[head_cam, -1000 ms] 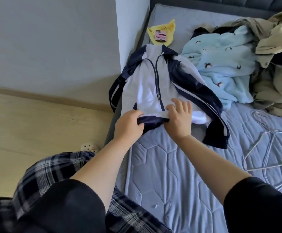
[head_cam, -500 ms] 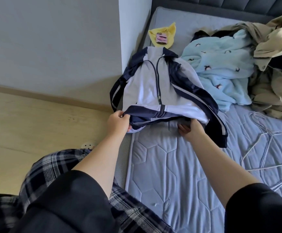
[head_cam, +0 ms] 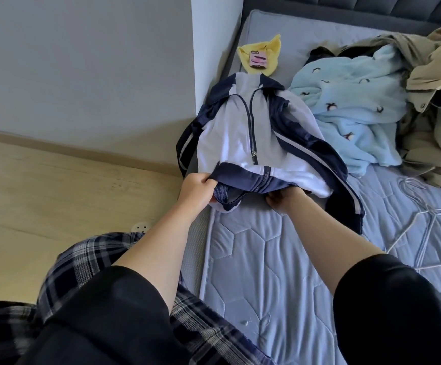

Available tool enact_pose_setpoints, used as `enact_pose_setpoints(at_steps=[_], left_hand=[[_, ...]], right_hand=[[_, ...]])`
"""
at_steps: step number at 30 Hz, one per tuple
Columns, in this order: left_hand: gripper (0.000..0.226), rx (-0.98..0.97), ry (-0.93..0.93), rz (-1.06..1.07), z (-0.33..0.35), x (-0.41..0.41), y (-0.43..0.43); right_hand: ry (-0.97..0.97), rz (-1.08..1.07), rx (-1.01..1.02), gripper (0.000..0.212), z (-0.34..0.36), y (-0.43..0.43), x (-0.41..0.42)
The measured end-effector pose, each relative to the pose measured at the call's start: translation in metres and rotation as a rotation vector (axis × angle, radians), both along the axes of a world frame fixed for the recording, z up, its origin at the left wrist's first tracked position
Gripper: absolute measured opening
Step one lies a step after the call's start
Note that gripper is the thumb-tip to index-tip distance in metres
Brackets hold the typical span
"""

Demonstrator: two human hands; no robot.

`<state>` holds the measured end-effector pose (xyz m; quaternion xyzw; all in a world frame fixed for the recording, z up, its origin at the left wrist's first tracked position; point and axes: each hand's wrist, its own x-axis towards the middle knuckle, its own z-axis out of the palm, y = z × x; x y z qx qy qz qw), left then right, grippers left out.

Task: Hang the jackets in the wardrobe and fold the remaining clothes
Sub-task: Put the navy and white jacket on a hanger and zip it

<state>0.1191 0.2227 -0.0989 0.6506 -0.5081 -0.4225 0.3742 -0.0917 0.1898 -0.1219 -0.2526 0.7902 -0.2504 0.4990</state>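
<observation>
You are looking at soft, even daylight falling from the upper right, casting only faint shadows. Nothing is glaring. The wide lens is bending straight lines near the edges, and detail is softening slightly there.

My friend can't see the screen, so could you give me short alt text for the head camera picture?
A person's left hand and right hand grip the dark bottom hem of a white and navy zip jacket lying on a grey bed. A light blue fleece, beige clothes and wire hangers lie to the right.
</observation>
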Motion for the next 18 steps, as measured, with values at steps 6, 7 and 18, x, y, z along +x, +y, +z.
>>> enact_pose_setpoints(at_steps=[6,7,18], left_hand=[[0.037,-0.209,-0.348,0.300,0.010,0.009,0.002],[0.038,-0.221,-0.372,0.305,0.010,0.009,0.002],[0.043,-0.328,-0.493,-0.142,0.004,-0.004,0.014]], right_hand=[[0.258,0.621,0.149,0.025,0.048,0.029,-0.007],[0.263,0.718,0.170,0.021,0.059,0.038,-0.012],[1.208,0.719,-0.814,0.040,0.022,0.077,0.028]])
